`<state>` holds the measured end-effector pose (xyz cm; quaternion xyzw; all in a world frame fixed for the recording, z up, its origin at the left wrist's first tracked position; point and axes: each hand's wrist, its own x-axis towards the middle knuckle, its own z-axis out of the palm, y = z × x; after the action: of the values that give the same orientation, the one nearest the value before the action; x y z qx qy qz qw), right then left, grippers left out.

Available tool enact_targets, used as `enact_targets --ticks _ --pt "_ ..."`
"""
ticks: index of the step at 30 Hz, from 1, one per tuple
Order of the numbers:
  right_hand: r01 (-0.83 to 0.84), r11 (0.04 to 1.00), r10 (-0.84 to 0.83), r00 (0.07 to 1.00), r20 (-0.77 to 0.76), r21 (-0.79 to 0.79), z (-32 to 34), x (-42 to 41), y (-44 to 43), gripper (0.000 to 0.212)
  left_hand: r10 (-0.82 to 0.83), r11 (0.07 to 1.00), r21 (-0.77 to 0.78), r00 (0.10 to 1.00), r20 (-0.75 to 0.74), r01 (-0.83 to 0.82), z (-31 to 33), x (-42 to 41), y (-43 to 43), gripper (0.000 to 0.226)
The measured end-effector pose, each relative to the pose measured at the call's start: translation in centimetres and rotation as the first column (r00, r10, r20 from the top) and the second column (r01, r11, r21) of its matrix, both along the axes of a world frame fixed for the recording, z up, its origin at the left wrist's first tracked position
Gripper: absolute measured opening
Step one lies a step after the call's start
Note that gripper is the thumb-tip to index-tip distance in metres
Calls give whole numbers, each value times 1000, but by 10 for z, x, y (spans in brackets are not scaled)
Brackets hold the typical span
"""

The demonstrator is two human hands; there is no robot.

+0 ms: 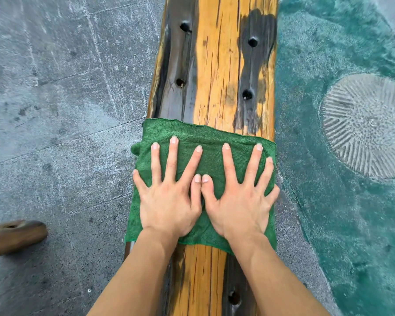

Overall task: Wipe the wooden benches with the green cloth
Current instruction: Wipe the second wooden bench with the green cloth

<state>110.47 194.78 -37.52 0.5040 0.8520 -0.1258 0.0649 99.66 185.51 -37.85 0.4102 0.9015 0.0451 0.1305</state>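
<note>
A long wooden bench [217,71] runs away from me up the middle of the view, orange-brown with dark wet patches and several bolt holes. The green cloth [192,135] lies spread flat across the bench's full width. My left hand [169,197] and my right hand [240,199] press down flat on the cloth side by side, fingers spread, thumbs touching in the middle. Neither hand grips the cloth; the palms rest on it. The cloth's left edge hangs slightly over the bench side.
Grey stone paving [55,110] lies left of the bench. To the right is teal rubbery ground [340,201] with a round grey ribbed patch [369,126]. The end of another wooden bench [14,238] shows at the lower left edge.
</note>
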Motion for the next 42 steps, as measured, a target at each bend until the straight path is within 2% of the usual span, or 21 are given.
enact_targets --ticks 21,42 --pt "0 1000 0 1000 -19 -1 -3 -75 106 76 -12 1000 -24 1000 6 12 1 -77 108 61" --pt "48 999 -47 998 -32 11 -1 -129 171 77 -2 1000 -30 1000 30 3 0 -129 179 62"
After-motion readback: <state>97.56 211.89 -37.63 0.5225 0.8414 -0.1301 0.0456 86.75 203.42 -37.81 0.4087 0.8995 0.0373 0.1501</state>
